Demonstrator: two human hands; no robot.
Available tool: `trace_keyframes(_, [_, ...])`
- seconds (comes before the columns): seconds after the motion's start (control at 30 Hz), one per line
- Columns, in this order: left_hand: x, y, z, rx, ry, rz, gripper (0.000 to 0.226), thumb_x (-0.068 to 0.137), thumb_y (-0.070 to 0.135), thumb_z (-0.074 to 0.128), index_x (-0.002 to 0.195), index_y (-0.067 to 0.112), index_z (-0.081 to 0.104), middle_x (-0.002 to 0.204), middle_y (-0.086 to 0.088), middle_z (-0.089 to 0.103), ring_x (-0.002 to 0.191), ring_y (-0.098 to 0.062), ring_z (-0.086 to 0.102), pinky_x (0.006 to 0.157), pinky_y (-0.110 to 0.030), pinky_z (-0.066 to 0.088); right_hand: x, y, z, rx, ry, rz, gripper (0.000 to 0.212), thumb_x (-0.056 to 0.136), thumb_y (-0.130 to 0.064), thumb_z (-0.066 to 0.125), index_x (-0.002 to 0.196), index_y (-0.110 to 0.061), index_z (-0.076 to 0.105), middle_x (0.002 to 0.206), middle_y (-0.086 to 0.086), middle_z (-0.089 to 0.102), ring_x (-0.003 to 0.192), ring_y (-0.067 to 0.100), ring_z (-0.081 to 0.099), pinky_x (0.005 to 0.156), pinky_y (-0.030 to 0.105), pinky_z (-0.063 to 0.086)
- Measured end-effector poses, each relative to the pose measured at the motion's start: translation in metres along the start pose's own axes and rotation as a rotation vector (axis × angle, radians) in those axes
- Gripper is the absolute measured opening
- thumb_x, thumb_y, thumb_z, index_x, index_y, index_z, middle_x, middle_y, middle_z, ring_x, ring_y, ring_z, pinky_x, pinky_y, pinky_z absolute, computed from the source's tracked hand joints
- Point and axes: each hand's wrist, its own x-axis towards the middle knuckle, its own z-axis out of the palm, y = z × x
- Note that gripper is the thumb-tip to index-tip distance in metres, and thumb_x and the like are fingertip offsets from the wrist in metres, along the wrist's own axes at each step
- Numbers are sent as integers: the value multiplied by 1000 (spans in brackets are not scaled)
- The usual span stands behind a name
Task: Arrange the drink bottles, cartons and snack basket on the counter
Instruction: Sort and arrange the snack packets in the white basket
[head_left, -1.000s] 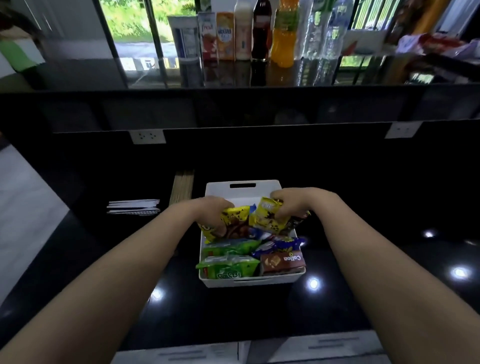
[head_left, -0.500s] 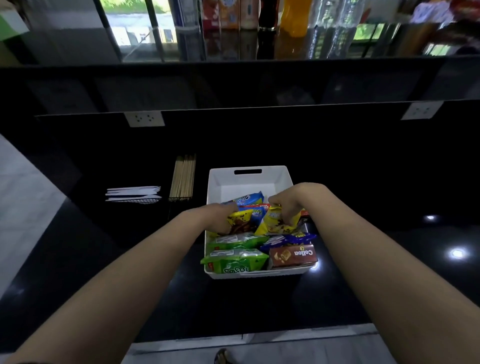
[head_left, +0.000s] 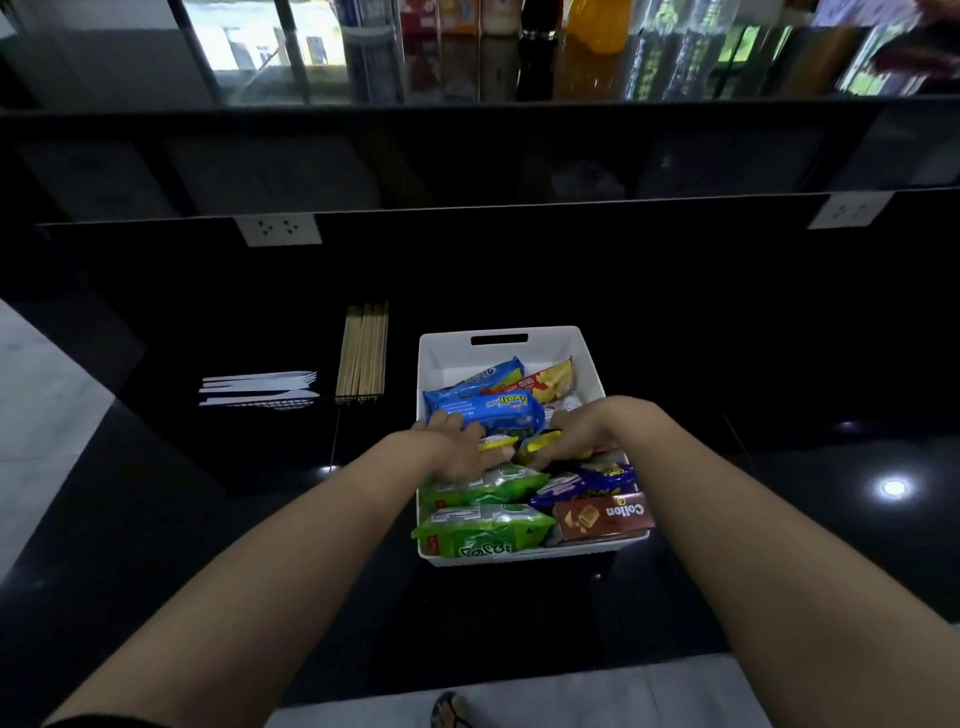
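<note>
A white snack basket (head_left: 587, 358) stands on the black lower counter (head_left: 779, 519), filled with several packets. My left hand (head_left: 452, 447) and my right hand (head_left: 576, 428) are both inside it, side by side at its middle. Each grips a yellow snack packet: the left one (head_left: 496, 443), the right one (head_left: 540, 442), both low among the other packets. Blue packets (head_left: 483, 402) lie behind my hands, green ones (head_left: 483, 532) and a brown Collon box (head_left: 605, 517) in front. Drink bottles (head_left: 597, 26) and cartons (head_left: 452, 15) stand in a row on the raised glossy counter at the top, cut off by the frame.
A bundle of wooden sticks (head_left: 362, 353) and white plastic cutlery (head_left: 260, 389) lie left of the basket. Wall sockets (head_left: 278, 230) sit on the black upstand. Ceiling lights reflect on the counter at the right. A sandalled foot (head_left: 452, 712) shows below the counter edge.
My hands brought the two yellow packets down and nearer in the basket, uncovering the blue packets behind. The view tilted down, so the bottle row slid to the top edge.
</note>
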Motion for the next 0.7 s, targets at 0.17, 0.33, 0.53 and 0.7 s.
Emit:
trace_keyframes(0.17, [2, -5, -16, -133, -43, 110, 64, 99, 59, 17, 148, 22, 33, 152, -12, 34, 139, -30, 32, 112, -38, 26, 4, 1, -16, 199, -58, -70, 85, 71, -74, 62, 138, -25, 44, 148, 4, 38, 135, 25, 36, 111, 40, 32])
trace_keyframes(0.33, [8, -1, -21, -103, -26, 163, 57, 97, 58, 34, 136, 20, 50, 137, -7, 51, 123, -26, 49, 104, -38, 40, 23, 1, -37, 232, 200, -160, 18, 96, -25, 54, 84, -11, 55, 83, 6, 54, 73, 19, 50, 79, 32, 45])
trace_keyframes(0.53, [26, -5, -46, -251, 199, 157, 43, 89, 57, 53, 100, 16, 53, 95, -6, 59, 81, -21, 54, 69, -33, 43, 53, -5, -53, -33, 579, -200, 16, 99, -11, 44, 106, -8, 58, 106, 13, 62, 94, 27, 57, 79, 35, 46])
trace_keyframes(0.7, [64, -17, -64, -333, 509, 93, 32, 98, 38, 48, 115, 12, 58, 114, -12, 60, 100, -28, 58, 77, -34, 44, 88, -10, -57, -193, 538, -223, 35, 101, -17, 47, 135, -15, 51, 136, 13, 54, 119, 28, 53, 97, 37, 46])
